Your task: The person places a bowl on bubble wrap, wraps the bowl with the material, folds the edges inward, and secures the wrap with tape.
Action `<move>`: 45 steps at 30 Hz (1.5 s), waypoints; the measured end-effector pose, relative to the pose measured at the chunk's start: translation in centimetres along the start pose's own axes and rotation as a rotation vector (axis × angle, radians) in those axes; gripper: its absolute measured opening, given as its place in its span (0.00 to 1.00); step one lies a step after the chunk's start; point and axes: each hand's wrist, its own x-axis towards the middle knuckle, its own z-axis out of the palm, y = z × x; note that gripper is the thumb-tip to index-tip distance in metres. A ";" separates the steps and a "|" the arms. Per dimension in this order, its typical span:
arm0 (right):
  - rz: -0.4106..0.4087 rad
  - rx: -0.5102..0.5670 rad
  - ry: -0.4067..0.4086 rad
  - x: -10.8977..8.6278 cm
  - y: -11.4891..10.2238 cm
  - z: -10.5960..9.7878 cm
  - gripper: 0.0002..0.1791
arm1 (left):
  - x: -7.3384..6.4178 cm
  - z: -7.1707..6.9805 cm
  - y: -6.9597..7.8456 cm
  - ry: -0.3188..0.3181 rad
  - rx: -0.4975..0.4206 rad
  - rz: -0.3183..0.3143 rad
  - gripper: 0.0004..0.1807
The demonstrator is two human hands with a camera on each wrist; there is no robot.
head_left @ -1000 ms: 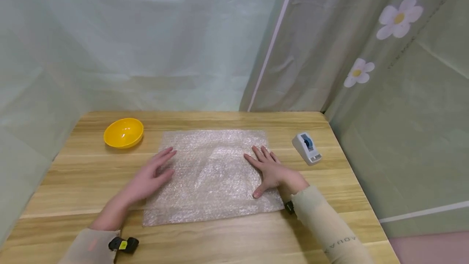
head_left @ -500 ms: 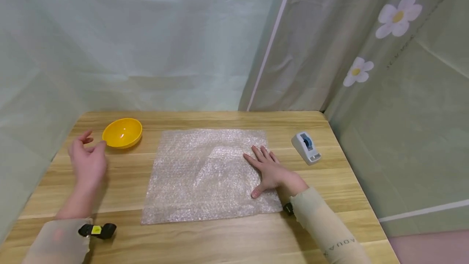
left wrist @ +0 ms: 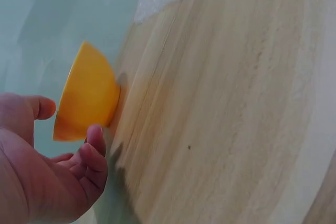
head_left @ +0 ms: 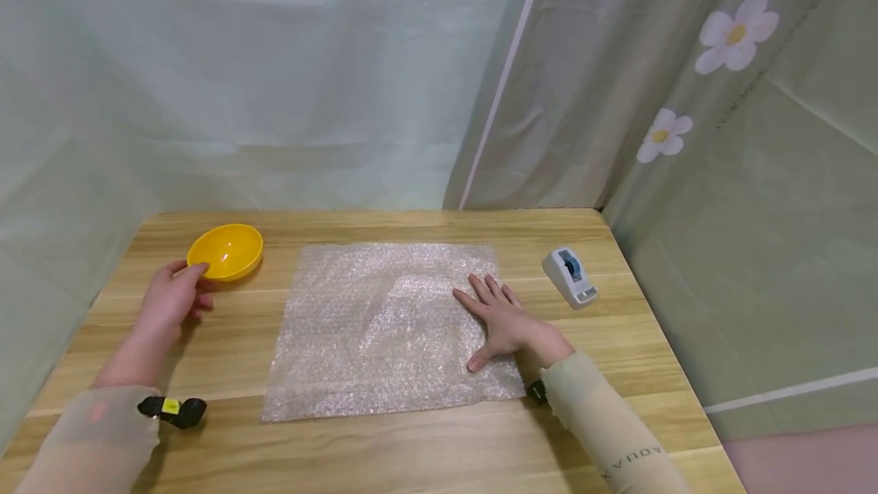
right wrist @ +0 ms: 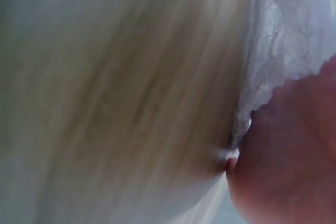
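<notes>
A yellow bowl (head_left: 226, 251) sits upright at the far left of the table. My left hand (head_left: 170, 296) is at its near left rim. In the left wrist view the thumb (left wrist: 45, 107) is on the rim side, a small gap from the bowl (left wrist: 90, 95), and the curled fingers (left wrist: 93, 163) lie close under its wall; whether they touch it I cannot tell. My right hand (head_left: 506, 324) rests flat with spread fingers on the right part of a sheet of bubble wrap (head_left: 384, 326). The right wrist view shows the palm (right wrist: 294, 145) against the bubble wrap (right wrist: 286, 40).
A white tape dispenser (head_left: 571, 277) with a blue roll stands to the right of the bubble wrap. The wooden table (head_left: 411, 448) ends at a curtain (head_left: 329, 97) at the back. Another curtain (head_left: 789, 250) hangs along the right side.
My left hand has moved from the bubble wrap's left edge, left and away from me, to the bowl's rim, its thumb now at the rim. My right hand has stayed on the bubble wrap.
</notes>
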 end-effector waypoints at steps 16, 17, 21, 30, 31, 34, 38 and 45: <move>-0.009 -0.013 0.001 0.3 -0.2 -0.2 0.78 | -0.3 0.2 -0.1 -0.042 0.021 -0.012 0.40; -0.012 -0.017 0.002 0.3 -0.2 -0.2 0.78 | -0.3 0.1 -0.1 -0.043 0.015 -0.009 0.39; -0.022 -0.029 0.007 0.5 -0.1 -0.2 0.79 | -0.4 0.0 -0.2 -0.042 -0.021 -0.007 0.38; -0.015 -0.023 0.001 0.2 0.0 -0.1 0.78 | -0.7 0.0 -0.3 -0.060 -0.055 0.001 0.35; -0.013 -0.018 -0.001 0.2 0.0 -0.1 0.78 | -0.8 0.0 -0.3 -0.060 -0.058 -0.001 0.35; -0.007 -0.007 -0.003 0.1 -0.1 0.0 0.78 | -1.0 0.0 -0.4 -0.054 -0.051 0.005 0.36; -0.009 -0.007 0.002 0.1 0.0 0.2 0.78 | -1.3 -0.1 -0.6 -0.053 -0.058 0.000 0.35; -0.004 -0.015 -0.004 -0.1 0.1 0.4 0.79 | -1.7 -0.1 -1.1 -0.073 -0.092 0.004 0.24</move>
